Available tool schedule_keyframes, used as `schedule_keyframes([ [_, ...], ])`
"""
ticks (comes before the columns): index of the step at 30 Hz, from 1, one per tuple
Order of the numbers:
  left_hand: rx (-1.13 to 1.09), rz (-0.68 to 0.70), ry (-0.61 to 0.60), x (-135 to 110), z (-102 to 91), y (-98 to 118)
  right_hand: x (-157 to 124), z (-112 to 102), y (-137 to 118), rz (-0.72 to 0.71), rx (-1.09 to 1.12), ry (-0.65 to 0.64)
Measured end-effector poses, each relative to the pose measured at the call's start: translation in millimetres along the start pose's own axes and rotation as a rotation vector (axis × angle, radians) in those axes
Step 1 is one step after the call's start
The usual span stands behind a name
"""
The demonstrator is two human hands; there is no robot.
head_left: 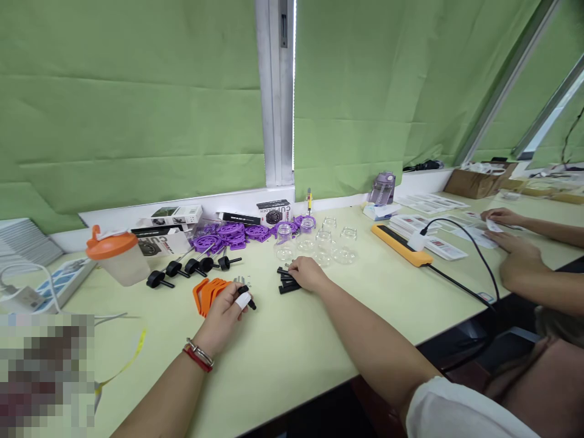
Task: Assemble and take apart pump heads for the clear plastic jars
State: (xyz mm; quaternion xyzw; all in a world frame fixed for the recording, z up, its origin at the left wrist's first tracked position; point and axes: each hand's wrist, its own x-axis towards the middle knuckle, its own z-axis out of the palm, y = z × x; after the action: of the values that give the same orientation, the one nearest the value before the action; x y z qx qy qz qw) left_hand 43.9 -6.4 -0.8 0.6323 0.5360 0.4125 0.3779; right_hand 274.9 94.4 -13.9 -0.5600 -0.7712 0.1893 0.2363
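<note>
My left hand [228,310], a white wrap on one finger, is closed on a small black plastic part [249,299]. Right beside it lie several flat orange plastic handles [210,295] and some small metal screws [240,280]. My right hand [308,274] reaches down at a little pile of black plastic bars [286,283], fingers bent and pressed together at its right end; what they pinch is hidden. Tiny metal bits lie just behind that pile. Behind my right hand stand several clear glass jars [323,243].
Black knobs with thin rods [176,269], purple plastic rings [230,234] and printed boxes [159,240] lie along the back. An orange-lidded cup [118,255] is at left. An orange power strip [401,245] lies at right, near another person's hands [511,237] over papers.
</note>
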Motion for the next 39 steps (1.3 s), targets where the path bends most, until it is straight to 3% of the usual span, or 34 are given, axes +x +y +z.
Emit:
schedule_keyframes([
  [8, 0.007, -0.005, -0.004, 1, -2.3, 0, 6, -10, 5, 0.087, -0.02, 0.075],
  [16, 0.087, 0.0, -0.013, 1, -11.9, -4, 23, -23, -4, 0.077, -0.171, -0.066],
  [29, 0.1, 0.045, -0.077, 1, -13.5, 0, 23, -12, 5, 0.042, -0.256, -0.138],
  [39, 0.118, 0.025, -0.099, 1, -13.4, 0, 32, -10, -5, -0.037, -0.337, -0.083],
])
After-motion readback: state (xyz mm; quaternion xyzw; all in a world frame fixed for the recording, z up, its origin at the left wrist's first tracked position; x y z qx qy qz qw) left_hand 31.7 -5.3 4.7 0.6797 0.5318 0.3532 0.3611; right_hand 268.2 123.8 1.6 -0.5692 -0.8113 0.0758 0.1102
